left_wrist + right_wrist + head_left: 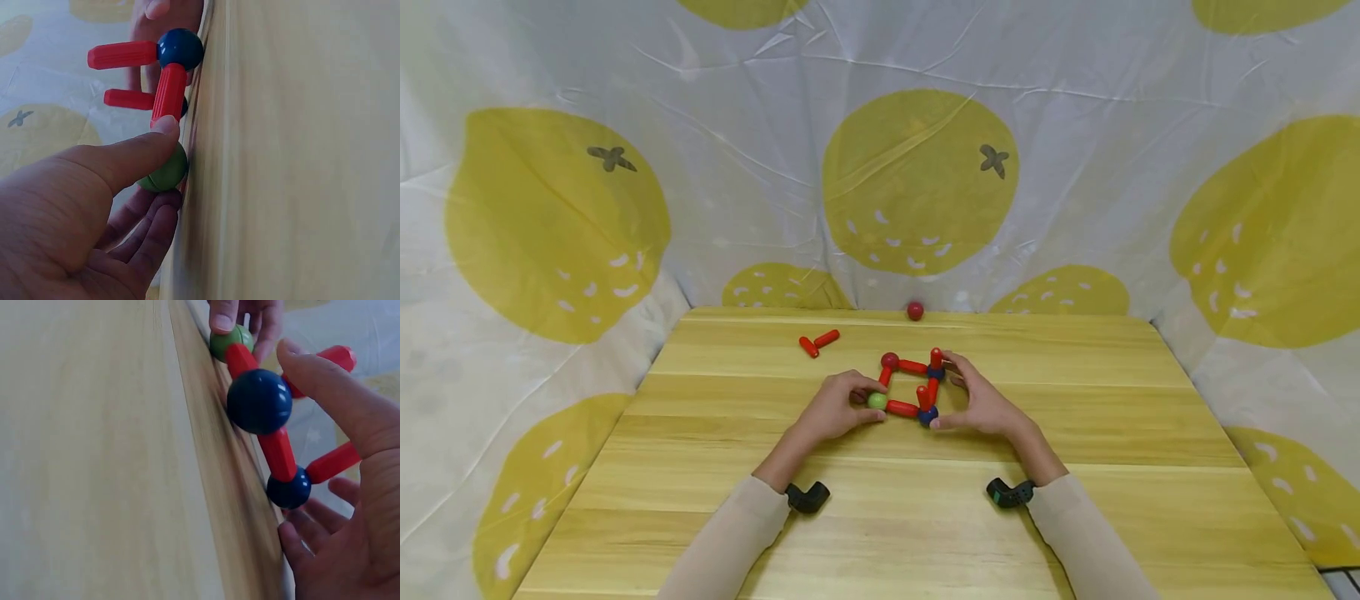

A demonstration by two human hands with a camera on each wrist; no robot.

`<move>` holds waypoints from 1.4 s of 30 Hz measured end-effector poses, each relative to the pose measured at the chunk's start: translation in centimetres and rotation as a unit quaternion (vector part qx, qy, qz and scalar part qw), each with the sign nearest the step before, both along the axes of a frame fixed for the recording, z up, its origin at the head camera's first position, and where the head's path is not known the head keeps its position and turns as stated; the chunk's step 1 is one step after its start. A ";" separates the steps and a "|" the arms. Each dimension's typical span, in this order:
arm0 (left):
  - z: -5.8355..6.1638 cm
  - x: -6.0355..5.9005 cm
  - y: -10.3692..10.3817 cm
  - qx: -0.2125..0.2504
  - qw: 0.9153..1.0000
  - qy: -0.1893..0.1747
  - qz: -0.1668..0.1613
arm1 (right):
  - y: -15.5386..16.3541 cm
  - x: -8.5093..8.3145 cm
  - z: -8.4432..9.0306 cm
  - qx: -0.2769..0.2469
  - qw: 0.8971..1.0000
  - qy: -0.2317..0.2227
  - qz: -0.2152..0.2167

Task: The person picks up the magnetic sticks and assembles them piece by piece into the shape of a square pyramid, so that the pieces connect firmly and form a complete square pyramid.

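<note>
A square frame of red magnetic rods (903,408) and balls lies on the table in the head view. Its corners are a green ball (877,402), a dark red ball (890,361) and two dark blue balls (928,415). From each blue ball a red rod (334,461) stands upright. My left hand (838,406) pinches the green ball, thumb on its near side and fingers around the other. My right hand (988,404) spans the blue-ball side with thumb and fingers spread; whether its fingertips touch is unclear.
Two loose red rods (827,338) lie at the back left of the wooden table (895,517). A lone dark red ball (915,311) sits by the table's back edge. Behind hangs a lemon-patterned cloth (1075,192).
</note>
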State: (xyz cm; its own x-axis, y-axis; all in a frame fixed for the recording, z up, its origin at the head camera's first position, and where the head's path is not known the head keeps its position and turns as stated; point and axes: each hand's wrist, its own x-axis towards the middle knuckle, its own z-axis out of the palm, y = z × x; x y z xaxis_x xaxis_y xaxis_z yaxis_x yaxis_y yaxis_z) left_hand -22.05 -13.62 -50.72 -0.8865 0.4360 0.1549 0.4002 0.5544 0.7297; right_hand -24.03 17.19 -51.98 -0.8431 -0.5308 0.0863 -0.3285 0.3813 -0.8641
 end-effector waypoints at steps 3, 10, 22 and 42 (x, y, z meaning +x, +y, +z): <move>0.1 0.1 0.2 0.002 1.000 -0.014 -0.003 | -0.1 0.1 0.1 0.021 1.000 -0.008 -0.009; 0.7 -0.4 -0.8 0.025 0.997 -0.043 0.052 | -0.2 0.2 -0.1 0.045 0.998 -0.029 -0.032; 1.1 -3.2 -4.9 0.043 0.970 -0.024 0.239 | -0.5 0.7 -0.4 0.024 0.998 -0.017 -0.051; 0.8 -5.6 -7.3 -0.062 0.957 -0.019 0.284 | -0.4 0.5 -0.6 0.012 0.999 -0.001 -0.045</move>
State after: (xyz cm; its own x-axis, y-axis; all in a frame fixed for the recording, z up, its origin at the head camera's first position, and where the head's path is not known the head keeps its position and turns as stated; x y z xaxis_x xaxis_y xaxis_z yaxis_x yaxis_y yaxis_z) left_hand -27.61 -20.95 -49.88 -0.9899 -0.1042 0.0966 -0.0160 0.7572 0.6529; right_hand -23.50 16.75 -52.55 -0.8879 -0.4542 0.0730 -0.2900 0.4295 -0.8552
